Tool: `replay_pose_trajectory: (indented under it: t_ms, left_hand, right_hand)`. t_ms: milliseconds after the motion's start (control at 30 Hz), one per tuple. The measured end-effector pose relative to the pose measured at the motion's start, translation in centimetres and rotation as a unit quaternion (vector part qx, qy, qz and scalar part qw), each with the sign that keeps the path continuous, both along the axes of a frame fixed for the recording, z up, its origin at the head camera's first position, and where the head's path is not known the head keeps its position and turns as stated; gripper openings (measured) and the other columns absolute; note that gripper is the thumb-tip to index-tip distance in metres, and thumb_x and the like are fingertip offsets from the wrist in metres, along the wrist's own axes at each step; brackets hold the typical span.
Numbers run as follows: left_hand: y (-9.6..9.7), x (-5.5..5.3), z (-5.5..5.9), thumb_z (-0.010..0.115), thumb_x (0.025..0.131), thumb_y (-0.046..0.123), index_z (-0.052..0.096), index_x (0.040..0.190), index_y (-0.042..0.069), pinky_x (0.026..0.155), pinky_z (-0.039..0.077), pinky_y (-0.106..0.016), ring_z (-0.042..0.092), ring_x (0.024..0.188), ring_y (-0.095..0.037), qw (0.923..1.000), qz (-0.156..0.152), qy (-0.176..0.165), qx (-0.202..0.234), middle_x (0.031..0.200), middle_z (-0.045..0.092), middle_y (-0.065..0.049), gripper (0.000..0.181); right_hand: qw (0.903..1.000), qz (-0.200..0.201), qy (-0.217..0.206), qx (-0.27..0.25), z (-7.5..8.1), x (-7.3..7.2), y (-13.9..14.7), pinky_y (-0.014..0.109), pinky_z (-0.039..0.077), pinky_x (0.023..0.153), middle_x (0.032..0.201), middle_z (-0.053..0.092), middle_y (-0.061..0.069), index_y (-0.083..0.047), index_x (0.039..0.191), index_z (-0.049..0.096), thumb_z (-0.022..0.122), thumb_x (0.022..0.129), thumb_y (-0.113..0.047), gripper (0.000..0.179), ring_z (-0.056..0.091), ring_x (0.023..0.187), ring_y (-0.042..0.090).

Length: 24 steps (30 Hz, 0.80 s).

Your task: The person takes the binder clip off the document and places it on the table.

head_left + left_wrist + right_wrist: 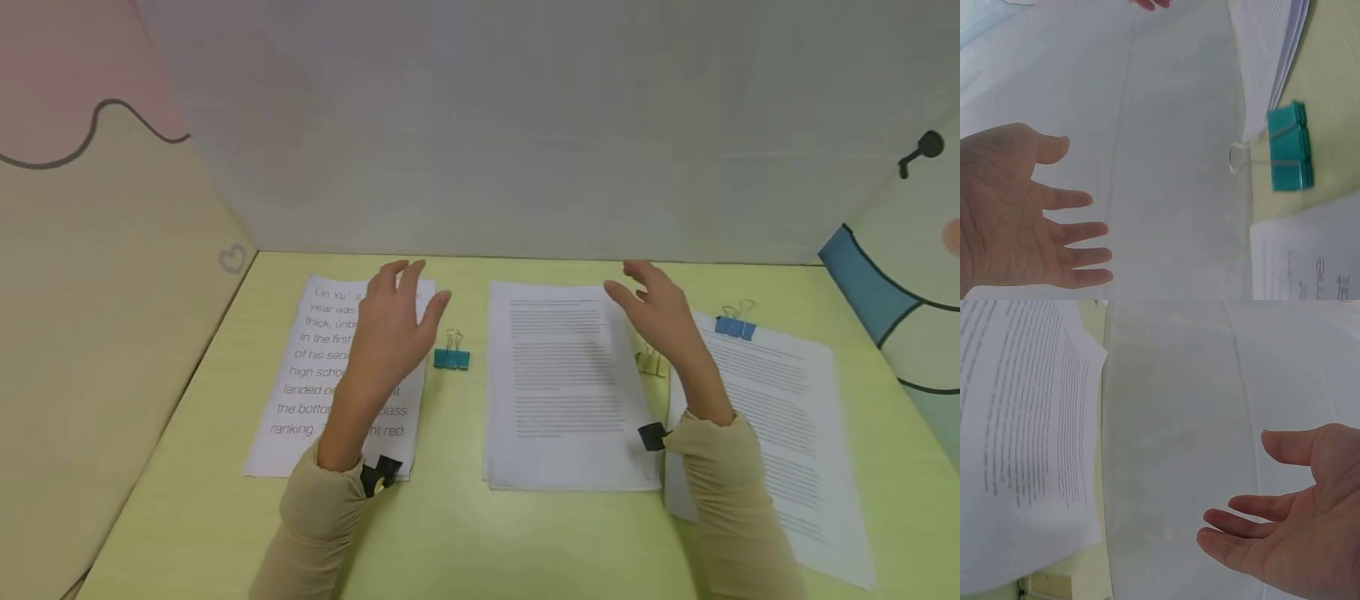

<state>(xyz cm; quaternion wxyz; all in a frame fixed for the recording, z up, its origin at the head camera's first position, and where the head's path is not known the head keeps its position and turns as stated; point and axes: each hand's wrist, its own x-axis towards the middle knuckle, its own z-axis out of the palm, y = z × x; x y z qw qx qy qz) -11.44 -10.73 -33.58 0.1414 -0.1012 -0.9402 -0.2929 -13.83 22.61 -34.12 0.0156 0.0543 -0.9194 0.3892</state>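
My left hand [393, 329] hovers over the left paper stack [281, 450], its fingers spread and holding nothing; large print shows on the top sheet. In the left wrist view, the palm and spread fingers [1063, 234] face the white backdrop. My right hand [660, 312], also bare of anything, is above the right edge of the middle paper stack [562, 462], which carries small print. A teal binder clip [452, 358] lies between these two stacks. Just below the right hand in the head view, a yellow binder clip [649, 363] lies beside the middle stack.
At the right, a slanted paper stack [832, 500] has a blue binder clip [735, 327] at its top edge. A white backdrop [525, 167] rises behind the yellow table [450, 542]. Patterned side panels [97, 317] flank it.
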Motion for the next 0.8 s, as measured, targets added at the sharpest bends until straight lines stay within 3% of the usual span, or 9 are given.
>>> replay_pose_trajectory:
  t_ms: [367,533,800]
  left_hand:
    - [8.6,-0.1,-0.8,0.059,0.106,0.035,0.049,0.15,-0.001,0.117,0.032,-0.058,0.035,0.147,-0.042,0.9922,-0.114,-0.003,-0.049,0.155,0.041,-0.026,0.058]
    - [12.1,0.4,-1.8,0.059,0.106,0.037,0.05,0.149,0.001,0.116,0.036,-0.056,0.038,0.146,-0.043,0.9822,-0.163,0.002,-0.094,0.153,0.045,-0.026,0.056]
    - [16.7,1.4,-3.1,0.057,0.106,0.04,0.055,0.144,0.005,0.11,0.045,-0.046,0.046,0.14,-0.037,0.967,-0.201,0.018,-0.155,0.147,0.051,-0.021,0.052]
  right_hand:
    - [0.9994,-0.025,-0.001,0.025,-0.7,1.4,4.9,0.066,0.034,0.112,0.155,0.032,0.039,0.015,0.155,0.024,0.049,0.111,-0.032,0.069,0.03,0.145,0.054]
    - [0.9964,-0.076,-0.021,0.031,-1.1,2.1,7.8,0.071,0.031,0.11,0.155,0.03,0.04,0.014,0.156,0.022,0.043,0.112,-0.038,0.071,0.029,0.144,0.057]
    - [0.9821,-0.17,-0.06,0.055,-2.3,3.6,12.3,0.072,0.033,0.108,0.157,0.028,0.039,0.011,0.158,0.02,0.038,0.11,-0.044,0.075,0.03,0.143,0.058]
